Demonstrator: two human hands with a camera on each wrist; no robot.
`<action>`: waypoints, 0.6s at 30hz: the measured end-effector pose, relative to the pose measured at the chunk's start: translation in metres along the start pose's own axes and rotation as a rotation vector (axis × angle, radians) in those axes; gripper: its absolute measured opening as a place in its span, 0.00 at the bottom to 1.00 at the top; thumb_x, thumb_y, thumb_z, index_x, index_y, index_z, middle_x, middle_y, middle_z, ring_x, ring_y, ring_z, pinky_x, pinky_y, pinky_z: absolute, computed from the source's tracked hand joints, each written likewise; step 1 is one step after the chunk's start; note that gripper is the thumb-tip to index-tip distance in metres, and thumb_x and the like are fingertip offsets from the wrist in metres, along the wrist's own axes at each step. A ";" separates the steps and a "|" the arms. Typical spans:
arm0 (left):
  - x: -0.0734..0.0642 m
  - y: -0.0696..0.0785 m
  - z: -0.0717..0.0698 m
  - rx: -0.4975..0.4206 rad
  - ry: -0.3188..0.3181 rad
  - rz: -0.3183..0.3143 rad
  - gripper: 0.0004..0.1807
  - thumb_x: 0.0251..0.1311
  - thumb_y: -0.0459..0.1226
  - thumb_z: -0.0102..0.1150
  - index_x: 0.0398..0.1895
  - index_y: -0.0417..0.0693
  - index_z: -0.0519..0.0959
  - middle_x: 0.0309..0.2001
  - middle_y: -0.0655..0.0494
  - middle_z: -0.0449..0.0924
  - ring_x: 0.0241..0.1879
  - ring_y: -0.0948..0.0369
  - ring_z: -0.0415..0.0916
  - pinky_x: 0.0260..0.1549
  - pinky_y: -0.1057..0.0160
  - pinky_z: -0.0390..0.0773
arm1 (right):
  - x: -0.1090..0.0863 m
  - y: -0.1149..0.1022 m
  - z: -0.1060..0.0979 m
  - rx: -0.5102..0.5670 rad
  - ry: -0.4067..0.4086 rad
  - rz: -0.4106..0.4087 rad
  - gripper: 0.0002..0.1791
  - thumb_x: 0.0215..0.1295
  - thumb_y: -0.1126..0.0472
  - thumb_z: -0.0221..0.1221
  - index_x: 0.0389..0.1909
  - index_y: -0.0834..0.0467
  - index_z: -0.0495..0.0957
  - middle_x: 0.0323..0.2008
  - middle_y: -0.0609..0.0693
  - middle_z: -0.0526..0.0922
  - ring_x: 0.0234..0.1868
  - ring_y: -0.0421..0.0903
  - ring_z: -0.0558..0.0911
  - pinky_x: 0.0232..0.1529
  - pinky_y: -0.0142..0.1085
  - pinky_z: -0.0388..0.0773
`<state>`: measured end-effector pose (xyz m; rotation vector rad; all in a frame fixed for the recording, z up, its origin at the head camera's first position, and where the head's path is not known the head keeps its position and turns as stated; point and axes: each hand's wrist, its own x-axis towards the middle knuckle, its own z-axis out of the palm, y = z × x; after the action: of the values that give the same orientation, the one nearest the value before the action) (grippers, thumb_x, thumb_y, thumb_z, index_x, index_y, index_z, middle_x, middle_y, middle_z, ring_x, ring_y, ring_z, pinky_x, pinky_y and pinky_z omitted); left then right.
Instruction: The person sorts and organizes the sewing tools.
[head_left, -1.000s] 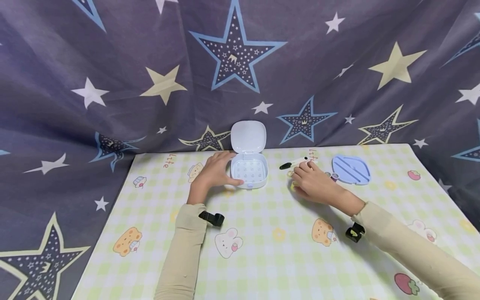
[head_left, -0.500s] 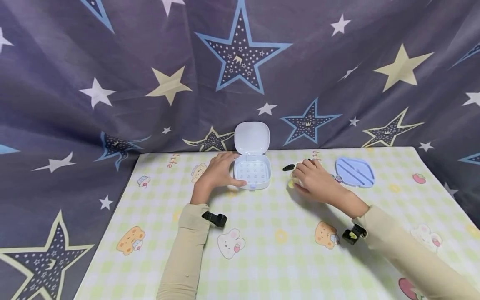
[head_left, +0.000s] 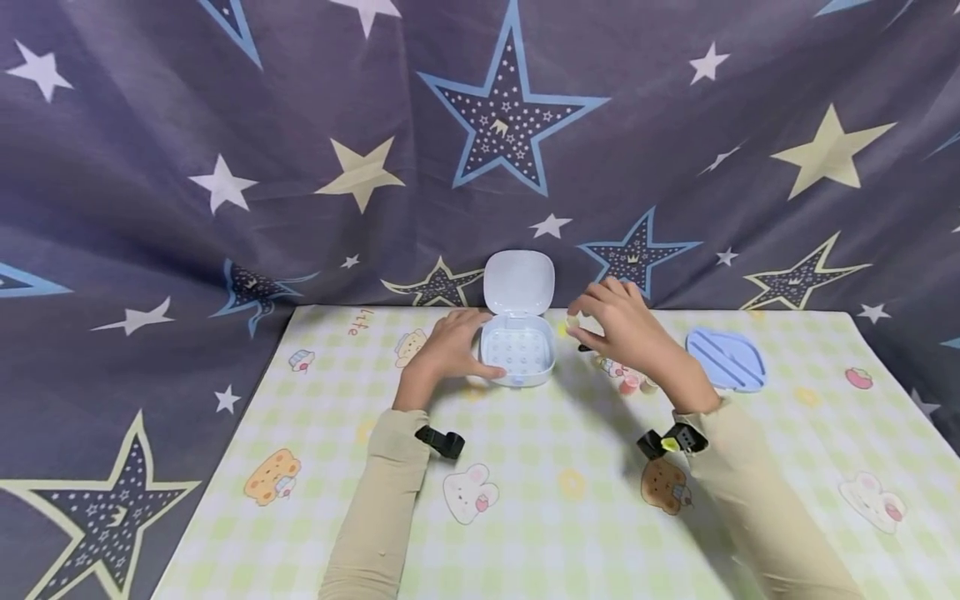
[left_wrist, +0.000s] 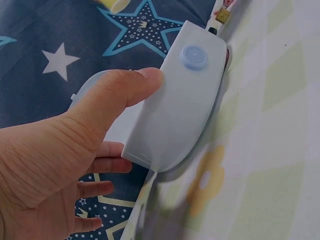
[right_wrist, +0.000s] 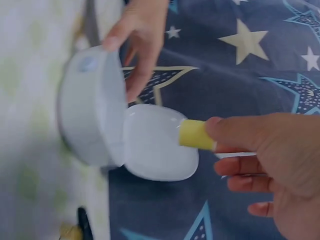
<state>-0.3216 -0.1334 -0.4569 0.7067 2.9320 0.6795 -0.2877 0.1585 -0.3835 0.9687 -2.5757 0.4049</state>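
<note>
A pale blue-white box (head_left: 536,378) stands on the table with its hinged lid (head_left: 519,282) swung up, and a dotted floor shows inside. My left hand (head_left: 450,350) holds it by the left side; in the left wrist view the thumb lies over the front rim and the fingers are behind. My right hand (head_left: 624,327) is raised just right of the box. Between its thumb and fingers it pinches a small yellow cylinder (right_wrist: 195,134), which overlaps the lid in the right wrist view.
A blue slotted tray (head_left: 726,360) lies to the right. Several small pinkish and patterned items (head_left: 628,383) are under the right hand, beside a black-ended stick (head_left: 585,347). A checked cloth (head_left: 525,550) covers the table, and a dark star-print curtain (head_left: 420,225) hangs behind.
My right hand has lifted off the table with the yellow cylinder and moved up and left towards the box, uncovering small items. The left hand keeps its hold; the view has shifted slightly.
</note>
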 end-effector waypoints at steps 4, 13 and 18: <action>0.000 -0.001 0.000 -0.001 0.010 0.004 0.56 0.41 0.58 0.80 0.74 0.47 0.67 0.73 0.47 0.68 0.75 0.47 0.59 0.76 0.44 0.57 | 0.016 -0.007 0.000 0.005 -0.026 0.013 0.11 0.62 0.57 0.70 0.42 0.57 0.86 0.40 0.53 0.84 0.41 0.52 0.72 0.46 0.49 0.64; -0.002 -0.002 0.000 0.008 0.020 0.017 0.55 0.41 0.58 0.80 0.72 0.45 0.68 0.70 0.48 0.71 0.73 0.47 0.62 0.74 0.43 0.60 | 0.040 -0.024 0.021 -0.060 0.021 -0.013 0.10 0.62 0.59 0.71 0.42 0.57 0.85 0.39 0.52 0.84 0.42 0.53 0.74 0.53 0.54 0.66; -0.002 -0.001 0.001 0.008 0.009 0.011 0.56 0.42 0.59 0.80 0.74 0.46 0.67 0.72 0.47 0.68 0.75 0.46 0.59 0.75 0.42 0.58 | 0.048 -0.028 0.029 -0.057 0.046 -0.012 0.10 0.62 0.59 0.71 0.42 0.57 0.86 0.38 0.52 0.83 0.43 0.52 0.72 0.53 0.53 0.65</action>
<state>-0.3201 -0.1344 -0.4578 0.7229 2.9431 0.6744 -0.3087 0.0996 -0.3849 0.9437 -2.5247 0.3445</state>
